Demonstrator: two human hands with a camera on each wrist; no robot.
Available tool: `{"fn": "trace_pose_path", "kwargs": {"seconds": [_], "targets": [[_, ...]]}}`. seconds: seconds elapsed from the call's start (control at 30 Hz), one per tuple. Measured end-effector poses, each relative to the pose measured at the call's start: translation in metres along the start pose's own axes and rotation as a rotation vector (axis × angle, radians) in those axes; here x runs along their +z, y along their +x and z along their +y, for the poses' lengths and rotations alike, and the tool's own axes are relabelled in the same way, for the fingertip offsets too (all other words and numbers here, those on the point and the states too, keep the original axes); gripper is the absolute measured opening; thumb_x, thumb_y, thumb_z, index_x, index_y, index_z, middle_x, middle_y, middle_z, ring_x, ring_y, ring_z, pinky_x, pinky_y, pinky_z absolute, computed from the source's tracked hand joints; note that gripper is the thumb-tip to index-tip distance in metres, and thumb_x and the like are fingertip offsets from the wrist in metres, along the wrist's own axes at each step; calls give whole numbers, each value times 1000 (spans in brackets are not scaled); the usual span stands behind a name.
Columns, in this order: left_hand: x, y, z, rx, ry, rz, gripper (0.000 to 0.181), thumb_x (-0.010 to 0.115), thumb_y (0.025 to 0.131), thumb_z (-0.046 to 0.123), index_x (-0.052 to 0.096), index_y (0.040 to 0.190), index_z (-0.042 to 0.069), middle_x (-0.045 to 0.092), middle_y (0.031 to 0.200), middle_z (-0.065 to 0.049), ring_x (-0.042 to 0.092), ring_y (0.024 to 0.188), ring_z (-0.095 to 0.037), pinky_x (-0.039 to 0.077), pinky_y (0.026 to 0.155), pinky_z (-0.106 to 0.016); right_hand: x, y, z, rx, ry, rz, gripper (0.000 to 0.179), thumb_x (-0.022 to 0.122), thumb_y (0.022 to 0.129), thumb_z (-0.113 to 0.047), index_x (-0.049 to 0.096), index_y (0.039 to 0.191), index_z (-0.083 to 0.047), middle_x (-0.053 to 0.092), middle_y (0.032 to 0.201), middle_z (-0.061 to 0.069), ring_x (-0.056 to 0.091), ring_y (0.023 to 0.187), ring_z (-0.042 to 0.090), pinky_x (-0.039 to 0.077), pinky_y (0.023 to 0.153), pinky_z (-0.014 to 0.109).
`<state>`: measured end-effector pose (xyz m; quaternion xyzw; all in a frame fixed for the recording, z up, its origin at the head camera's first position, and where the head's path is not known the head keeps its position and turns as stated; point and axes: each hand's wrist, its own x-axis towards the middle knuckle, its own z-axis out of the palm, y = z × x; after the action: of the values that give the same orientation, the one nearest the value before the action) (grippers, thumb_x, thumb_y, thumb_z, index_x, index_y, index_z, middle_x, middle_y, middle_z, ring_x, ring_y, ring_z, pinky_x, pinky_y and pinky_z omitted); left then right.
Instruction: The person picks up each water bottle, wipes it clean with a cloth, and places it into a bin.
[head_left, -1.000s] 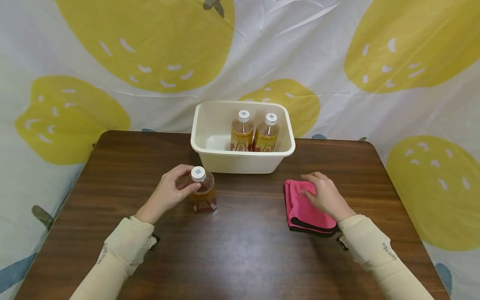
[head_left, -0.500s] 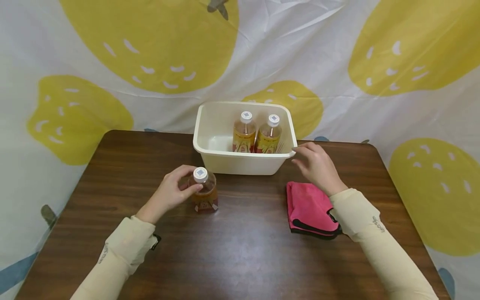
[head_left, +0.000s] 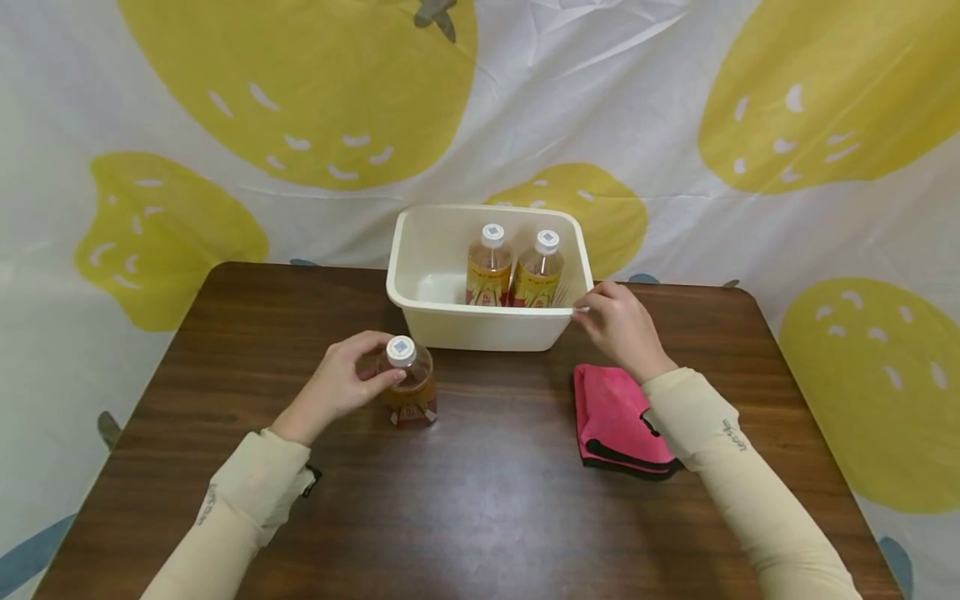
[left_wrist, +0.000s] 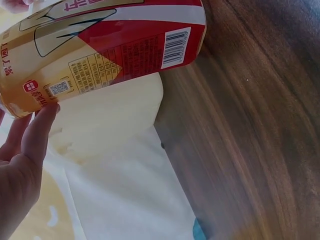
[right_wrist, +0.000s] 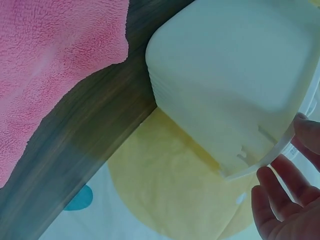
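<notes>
My left hand point(head_left: 347, 385) holds a drink bottle point(head_left: 411, 398) with a white cap, thumb on the near side and fingers round the back. In the left wrist view the bottle's label point(left_wrist: 115, 55) shows red and gold with a barcode. At the right front corner of a cream plastic bin point(head_left: 487, 327), my right hand point(head_left: 618, 323) pinches the rim between thumb and fingers. The right wrist view shows the thumb on one side of the bin's rim point(right_wrist: 287, 140) and fingertips at the other. Two similar bottles, a left one point(head_left: 488, 275) and a right one point(head_left: 537, 277), stand inside the bin.
A folded pink cloth point(head_left: 611, 408) with black edging lies under my right forearm. The brown wooden table point(head_left: 480, 500) ends at a hanging sheet point(head_left: 330, 225) with yellow fruit print, right behind the bin.
My right hand has moved from over the pink cloth forward and left to the bin's corner, and its fingers have closed on the rim. The left hand and its bottle stay put.
</notes>
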<state>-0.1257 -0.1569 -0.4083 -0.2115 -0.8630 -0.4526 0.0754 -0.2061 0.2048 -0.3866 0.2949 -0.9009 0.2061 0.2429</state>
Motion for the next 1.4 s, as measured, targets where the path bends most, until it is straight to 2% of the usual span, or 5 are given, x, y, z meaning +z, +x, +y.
{"fn": "trace_pose_path", "kwargs": {"seconds": [0.37,0.63,1.07,1.23,1.4], "targets": [[-2,7,-2,122,83,39,31,77,70,11,64,97,1,67,93,-10,62,86,-23,49,78,-41,-2,3,0,45,-18,-25,12,77,69,-9,70,77,-3,56,70,9,53,69,27,45,63,39],[-21,23,21,140,106,36,30,76,71,11,65,98,1,67,94,-10,61,84,-20,48,77,-37,-3,2,-1,90,-20,-59,11,77,69,-10,70,77,-5,57,70,10,54,70,26,44,61,40],[-86,81,95,129,-3,95,28,71,76,4,64,102,-1,65,95,-13,57,83,2,49,71,-14,-5,3,-3,113,-48,-66,10,76,70,-12,70,77,-7,56,69,7,54,68,25,45,57,41],[-96,110,100,161,75,149,30,72,74,7,65,102,1,66,96,-13,60,84,-2,46,75,-15,-5,3,-4,108,-53,-58,10,77,70,-12,70,76,-7,56,68,6,54,67,24,44,56,41],[-92,136,91,125,104,78,31,70,77,14,63,105,2,64,102,-12,62,95,-24,50,80,-28,-5,3,-3,99,-56,-50,10,77,70,-12,71,76,-7,56,68,6,54,65,23,44,55,40]]}}
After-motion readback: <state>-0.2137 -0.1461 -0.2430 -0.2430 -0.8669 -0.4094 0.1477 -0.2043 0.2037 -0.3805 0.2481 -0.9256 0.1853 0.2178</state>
